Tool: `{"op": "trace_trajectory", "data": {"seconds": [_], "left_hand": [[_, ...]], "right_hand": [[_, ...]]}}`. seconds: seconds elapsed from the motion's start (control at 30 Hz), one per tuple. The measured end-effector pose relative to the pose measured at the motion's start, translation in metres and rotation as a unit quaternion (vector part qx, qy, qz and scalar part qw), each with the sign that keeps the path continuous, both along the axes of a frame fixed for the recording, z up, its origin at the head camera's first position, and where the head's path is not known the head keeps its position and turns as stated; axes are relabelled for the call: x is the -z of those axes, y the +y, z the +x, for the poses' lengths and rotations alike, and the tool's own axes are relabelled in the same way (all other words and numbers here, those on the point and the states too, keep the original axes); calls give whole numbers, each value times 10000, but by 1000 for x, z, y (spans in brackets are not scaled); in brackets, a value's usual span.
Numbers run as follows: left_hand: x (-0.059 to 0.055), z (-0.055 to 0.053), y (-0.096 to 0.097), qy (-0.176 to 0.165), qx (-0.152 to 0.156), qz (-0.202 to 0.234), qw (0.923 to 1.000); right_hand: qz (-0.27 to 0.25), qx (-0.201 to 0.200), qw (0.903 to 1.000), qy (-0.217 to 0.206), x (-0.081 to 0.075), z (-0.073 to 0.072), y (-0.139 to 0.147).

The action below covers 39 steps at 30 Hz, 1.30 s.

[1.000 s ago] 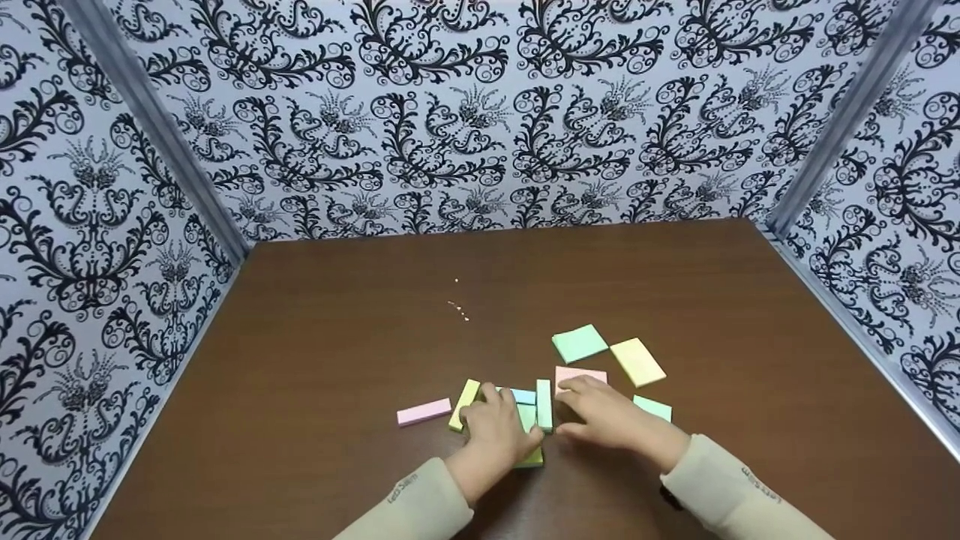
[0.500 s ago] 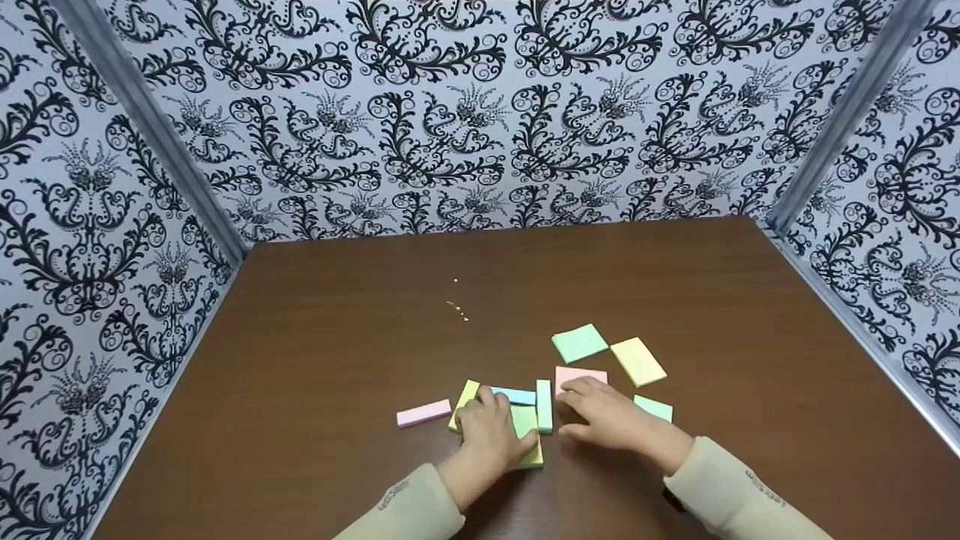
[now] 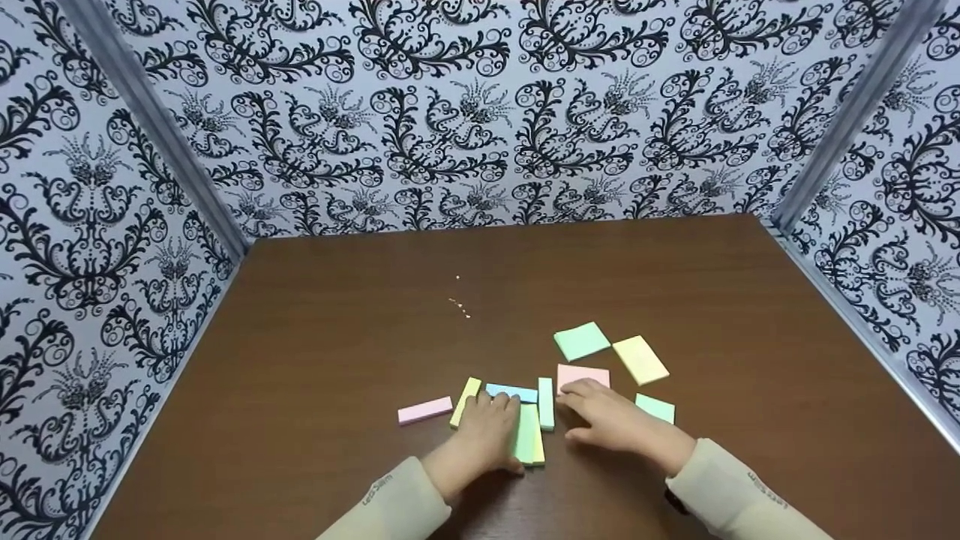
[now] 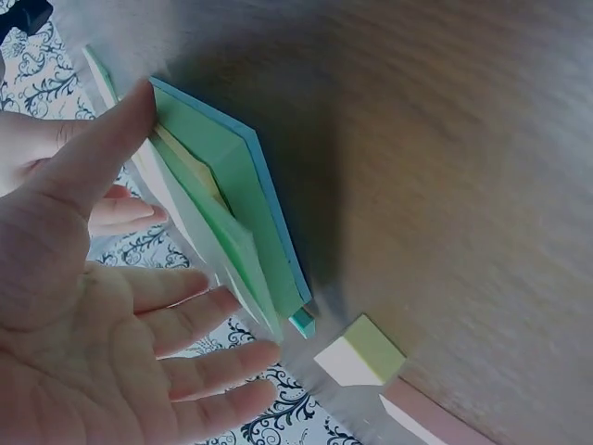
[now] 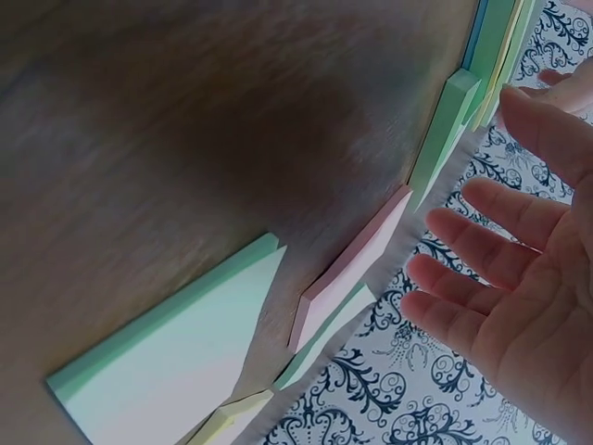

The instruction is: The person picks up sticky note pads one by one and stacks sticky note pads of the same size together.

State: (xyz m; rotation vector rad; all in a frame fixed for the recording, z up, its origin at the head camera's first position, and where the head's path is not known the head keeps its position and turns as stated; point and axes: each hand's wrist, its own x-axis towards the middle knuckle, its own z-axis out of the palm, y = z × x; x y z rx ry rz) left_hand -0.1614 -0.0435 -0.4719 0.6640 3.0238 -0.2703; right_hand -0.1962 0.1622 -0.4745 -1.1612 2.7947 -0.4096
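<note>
At the lower centre of the head view, a left hand [image 3: 480,431], fingers loosely spread wide, lies over a layered stack of flat green and yellow paper-like pads [image 3: 528,442]; contact is unclear. A right hand [image 3: 604,416], fingers parted and relaxed, is by a flat pink rectangular pad [image 3: 583,375]. Slim oblong blocks, blue [image 3: 512,392], mint [image 3: 546,405] and yellow [image 3: 465,405], edge the stack. The brown wood-grain table [image 3: 337,322] bears pale specks mid-frame; black-scroll white walls [image 3: 450,112] with grey corner posts [image 3: 142,105] fill the top.
</note>
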Motion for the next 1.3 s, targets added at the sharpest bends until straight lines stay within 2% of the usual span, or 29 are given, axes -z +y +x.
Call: {"op": "trace_trajectory", "data": {"seconds": [0.33, 0.53, 0.8, 1.1, 1.3], "left_hand": [[2, 1, 0, -4, 118, 119, 9999], [4, 1, 3, 39, 142, 280, 9995], [5, 0, 7, -4, 102, 251, 9996], [6, -2, 7, -136, 120, 418, 9990], [10, -2, 6, -11, 270, 386, 9989]], "right_hand": [[112, 29, 9999, -90, 1, 2, 4], [104, 30, 9999, -23, 3, 2, 4], [78, -11, 10000, 46, 4, 3, 5], [97, -40, 9999, -27, 7, 4, 6], [110, 10, 9997, -219, 8, 6, 7]]}}
